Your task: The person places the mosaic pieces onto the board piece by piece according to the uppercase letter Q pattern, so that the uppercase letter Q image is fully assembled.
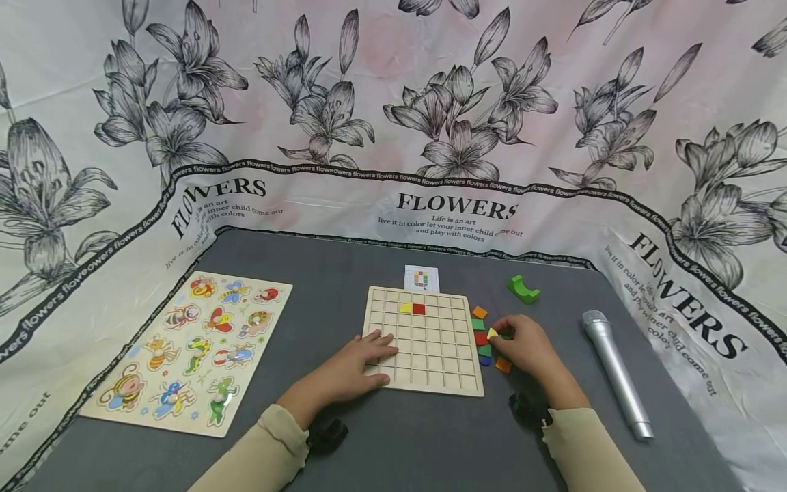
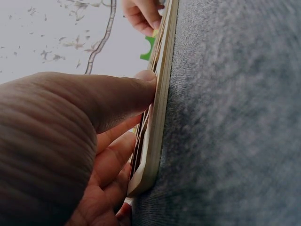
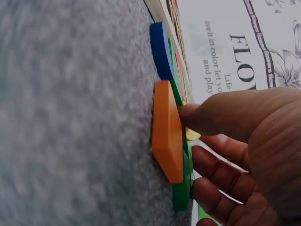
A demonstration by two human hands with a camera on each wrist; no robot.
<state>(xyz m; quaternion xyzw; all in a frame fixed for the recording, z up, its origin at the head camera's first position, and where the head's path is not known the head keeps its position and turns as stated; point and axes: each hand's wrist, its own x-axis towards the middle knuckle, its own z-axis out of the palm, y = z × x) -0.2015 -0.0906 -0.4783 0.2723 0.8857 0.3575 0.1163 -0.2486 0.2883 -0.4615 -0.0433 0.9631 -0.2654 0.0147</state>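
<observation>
A wooden grid board (image 1: 430,369) lies mid-table, with a yellow piece (image 1: 406,308) and a red square (image 1: 419,309) set in an upper row. My left hand (image 1: 347,369) rests on the board's left side, fingers spread over its surface and thumb at the lower part of that side. Just right of the board, my right hand (image 1: 524,346) pinches a small yellow block (image 1: 492,333) between thumb and fingers; its full shape is hidden. Below that hand lie an orange block (image 3: 167,132) and a blue block (image 3: 162,51). Green and red blocks sit beside them, partly covered.
Behind the board is a card (image 1: 421,275) with a coloured block pattern. A green arch block (image 1: 523,290) stands at the back right, and a silver microphone (image 1: 617,376) lies farther right. An insect picture puzzle (image 1: 203,348) occupies the left side. Flowered cloth (image 1: 344,205) borders the table.
</observation>
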